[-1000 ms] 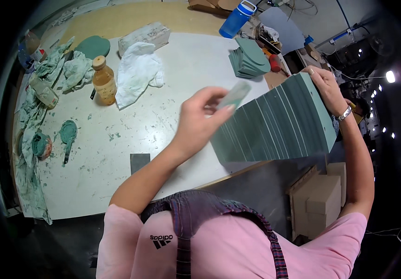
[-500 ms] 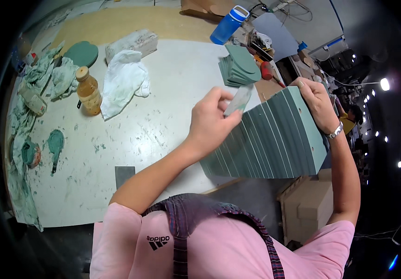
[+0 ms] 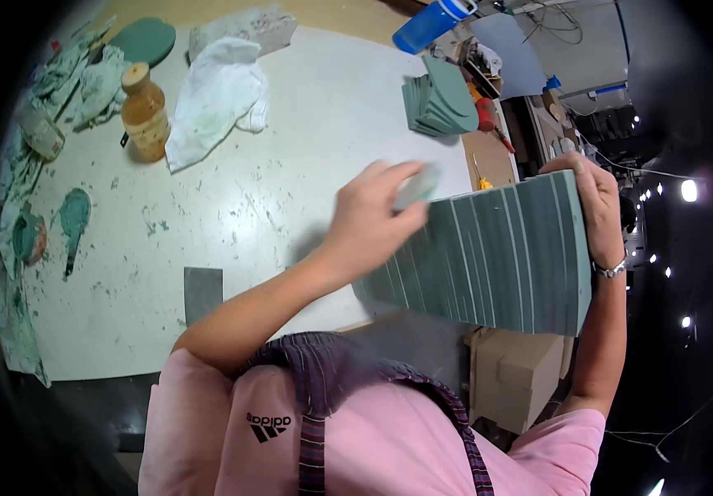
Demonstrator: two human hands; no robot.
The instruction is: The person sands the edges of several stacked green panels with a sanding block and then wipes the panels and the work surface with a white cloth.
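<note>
A large green block with pale parallel lines across its face [image 3: 489, 256] rests tilted over the right front edge of the table. My right hand [image 3: 596, 202], with a metal watch at the wrist, grips its far right corner. Closed around a small, flat, translucent piece [image 3: 417, 188] is my left hand [image 3: 373, 217], close to the block's upper left edge. Motion blurs the piece, so I cannot tell its exact kind or whether it touches the block.
On the white table [image 3: 307, 107] are a white cloth [image 3: 220, 103], an amber bottle [image 3: 145, 116], a putty-smeared spatula [image 3: 74, 217] and a grey square plate [image 3: 203, 295]. Stacked green pieces [image 3: 442, 101] and a blue bottle [image 3: 429, 26] stand farther back. Cardboard boxes [image 3: 518, 376] sit below.
The block has turned, so its right end face, visible before, is now mostly hidden. My right hand has shifted right and down with it. My left hand still holds the translucent piece.
</note>
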